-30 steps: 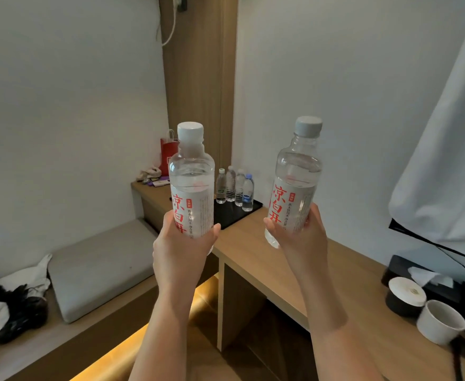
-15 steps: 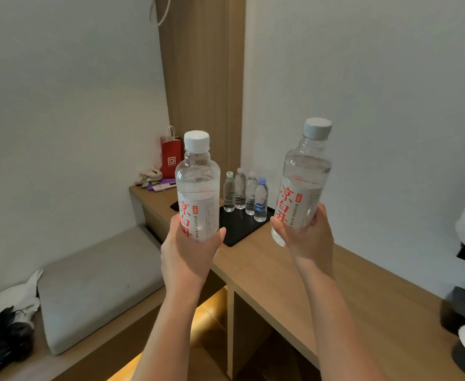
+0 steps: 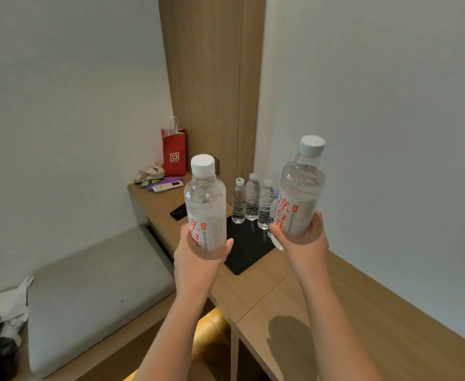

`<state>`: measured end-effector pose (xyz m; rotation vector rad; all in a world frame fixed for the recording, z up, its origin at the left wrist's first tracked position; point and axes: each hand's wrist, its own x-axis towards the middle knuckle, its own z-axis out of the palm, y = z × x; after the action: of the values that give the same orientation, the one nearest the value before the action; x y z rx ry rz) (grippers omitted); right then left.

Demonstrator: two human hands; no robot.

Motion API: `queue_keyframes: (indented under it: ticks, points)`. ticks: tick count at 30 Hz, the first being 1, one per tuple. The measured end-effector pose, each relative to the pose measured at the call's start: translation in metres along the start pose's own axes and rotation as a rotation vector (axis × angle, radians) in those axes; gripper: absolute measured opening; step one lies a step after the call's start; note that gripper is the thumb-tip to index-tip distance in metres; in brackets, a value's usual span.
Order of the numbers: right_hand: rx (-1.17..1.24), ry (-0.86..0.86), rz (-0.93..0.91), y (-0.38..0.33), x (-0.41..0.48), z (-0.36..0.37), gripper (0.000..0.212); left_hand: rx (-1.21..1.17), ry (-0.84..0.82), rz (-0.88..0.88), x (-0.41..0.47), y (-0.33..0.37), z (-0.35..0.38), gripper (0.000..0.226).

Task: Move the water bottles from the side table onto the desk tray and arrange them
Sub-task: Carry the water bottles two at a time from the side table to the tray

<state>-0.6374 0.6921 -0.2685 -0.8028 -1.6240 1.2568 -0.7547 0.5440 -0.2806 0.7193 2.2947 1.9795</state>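
Nearest, at the left, a grey cushion [image 3: 88,292] was seen beside the wooden desk [image 3: 363,312]. Two bottles were held up above the desk's near part, well apart from each other and touching nothing but the hands. The left bottle [image 3: 205,204] was gripped low on its label by the left hand [image 3: 198,265], with fingers and thumb curled round it, and was held upright. The right bottle [image 3: 298,193] was clasped near its base by the right hand [image 3: 305,251], with the fingers wrapped round it, and its top was tilted slightly rightward. White caps and red lettering were borne by both. Beyond the hands, a black tray [image 3: 242,257] was laid flat on the desk. At its far edge, three small bottles [image 3: 252,200] were stood upright in a close row; a fourth was mostly hidden behind the right bottle. Farther back, a white remote [image 3: 168,186] was laid on the desk, and a red bag [image 3: 174,152] was stood by the wall.
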Motion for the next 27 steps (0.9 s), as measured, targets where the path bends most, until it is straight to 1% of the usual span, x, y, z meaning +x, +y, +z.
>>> queue_keyframes:
  ticks: [4,7,10,13,17,20,23,27]
  points:
    - [-0.013,0.017,0.074,0.028,0.024,0.023,0.071,0.007,-0.033,-0.040,0.034,-0.028,0.021,0.076]
    - [-0.037,0.045,0.103,0.050,0.044,0.041,0.065,-0.035,-0.072,-0.074,0.068,-0.048,0.041,0.074]
    - [-0.068,0.101,0.128,0.075,0.066,0.061,0.061,-0.049,-0.131,-0.119,0.108,-0.077,0.061,0.067]
    - [-0.068,0.164,0.154,0.102,0.086,0.088,0.059,-0.034,-0.239,-0.146,0.151,-0.109,0.075,0.062]
    - [-0.087,0.222,0.231,0.137,0.107,0.126,0.066,0.017,-0.417,-0.145,0.206,-0.147,0.087,0.072]
    - [-0.125,0.251,0.305,0.161,0.119,0.152,0.069,0.066,-0.560,-0.152,0.241,-0.177,0.101,0.074]
    - [-0.158,0.284,0.372,0.186,0.127,0.174,0.067,0.120,-0.633,-0.150,0.266,-0.207,0.114,0.074]
    - [-0.212,0.306,0.455,0.214,0.132,0.191,0.069,0.163,-0.676,-0.171,0.285,-0.238,0.125,0.070]
